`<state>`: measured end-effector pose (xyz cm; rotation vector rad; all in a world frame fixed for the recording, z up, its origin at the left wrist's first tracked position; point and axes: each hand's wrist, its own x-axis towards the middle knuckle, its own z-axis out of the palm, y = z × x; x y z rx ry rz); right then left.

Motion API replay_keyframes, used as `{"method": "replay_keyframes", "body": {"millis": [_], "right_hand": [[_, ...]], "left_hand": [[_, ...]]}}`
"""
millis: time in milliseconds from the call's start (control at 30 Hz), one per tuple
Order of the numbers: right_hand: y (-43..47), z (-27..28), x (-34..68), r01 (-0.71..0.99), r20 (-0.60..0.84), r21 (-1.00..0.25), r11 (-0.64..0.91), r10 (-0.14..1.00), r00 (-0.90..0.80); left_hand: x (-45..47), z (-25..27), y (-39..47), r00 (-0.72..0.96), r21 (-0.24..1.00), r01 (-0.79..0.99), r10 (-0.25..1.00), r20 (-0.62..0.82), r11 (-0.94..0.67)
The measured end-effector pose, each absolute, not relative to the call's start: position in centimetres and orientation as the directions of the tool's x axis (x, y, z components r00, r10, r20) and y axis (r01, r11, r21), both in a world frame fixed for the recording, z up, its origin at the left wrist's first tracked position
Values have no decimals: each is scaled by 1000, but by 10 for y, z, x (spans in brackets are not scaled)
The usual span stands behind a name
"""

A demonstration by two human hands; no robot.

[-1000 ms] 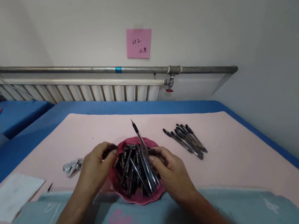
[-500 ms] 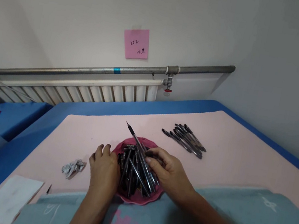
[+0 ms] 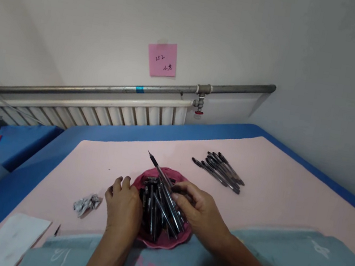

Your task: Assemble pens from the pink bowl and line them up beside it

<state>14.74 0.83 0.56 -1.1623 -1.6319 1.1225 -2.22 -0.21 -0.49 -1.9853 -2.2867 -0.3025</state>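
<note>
A pink bowl-like basket [image 3: 166, 243] with a wavy rim holds many dark, clear-barrelled pen parts [image 3: 152, 213]. Against its left rim rests my left hand [image 3: 124, 208], its darkly smudged fingers bent and apart, pointing away from the basket; the thumb is hidden. My right hand [image 3: 203, 212] is closed over the basket's right side, pinching an uncapped pen [image 3: 160, 170] between thumb and fingers. Its tip slants up and left past the far rim. Beyond the right hand, several capped black pens [image 3: 222, 170] lie side by side on the pink sheet.
A crumpled grey-white wad [image 3: 86, 205] lies left of my left hand. Nearer are a white paper sheet [image 3: 10, 236] and a small dark pen piece [image 3: 57, 230]. Grey-green cloth [image 3: 272, 258] covers the near edge. A radiator [image 3: 109, 114] and pipe [image 3: 103, 89] run along the wall.
The view has tilted slightly up, so everything sits a little lower. My right hand keeps hold of the pen, and my left hand stays by the basket. Some pen parts in the basket have shifted slightly.
</note>
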Motion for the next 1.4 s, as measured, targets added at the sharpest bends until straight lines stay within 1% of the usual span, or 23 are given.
{"method": "replay_keyframes", "body": {"millis": [33,67,100,133,167,200,233,267,300,333,367,433,567,667,733,833,1100,1267,1400], "right_hand": [[8,6,148,232,119,-956,177,963,-242],[8,6,148,234,116,-956,176,962,-248],[8,6,148,237,112,-956,174,960,-256],[8,6,148,239,106,-955,173,957,-269],[7,6,148,239,102,-956,173,953,-284],[7,6,148,239,97,-955,173,949,-300],[6,6,148,241,94,-954,176,943,-318],[5,6,147,245,97,-952,185,938,-334],[4,6,147,250,102,-948,197,932,-348],[3,6,146,255,110,-944,212,926,-362],[2,6,146,261,116,-938,226,918,-378],[1,7,145,275,124,-928,253,903,-411],[1,9,145,325,108,-905,274,887,-449],[0,10,145,372,78,-883,285,872,-484],[0,10,144,401,57,-870,288,865,-499],[1,8,143,417,43,-863,287,863,-504],[1,5,144,399,74,-863,311,858,-508],[1,5,144,377,68,-882,282,868,-492],[-1,0,141,392,34,-887,245,880,-473]], "left_hand": [[-25,-4,-2,-173,151,979,956,239,139],[-29,-2,-1,-205,247,959,937,281,136],[-33,0,-1,-250,376,918,916,313,123],[-37,3,0,-307,535,839,898,315,99],[-41,6,1,-359,706,705,893,272,68],[-44,9,1,-396,859,510,898,191,42],[-46,11,2,-406,962,271,910,85,31],[-48,14,2,-393,999,25,919,-21,34],[-50,16,3,-362,982,-187,926,-106,39],[-51,17,3,-334,937,-347,928,-164,40],[-52,18,4,-318,889,-457,926,-204,39],[-54,19,5,-307,819,-574,918,-251,32],[-59,16,9,-333,734,-678,903,-272,-29],[-62,14,11,-356,688,-722,894,-273,-77],[-62,13,11,-351,680,-729,895,-275,-77],[-60,14,10,-354,696,-714,894,-274,-70],[-54,18,8,-373,729,-682,883,-284,-54],[-45,18,6,-362,734,-678,889,-281,-44],[-38,18,6,-369,736,-675,887,-277,-51]]}}
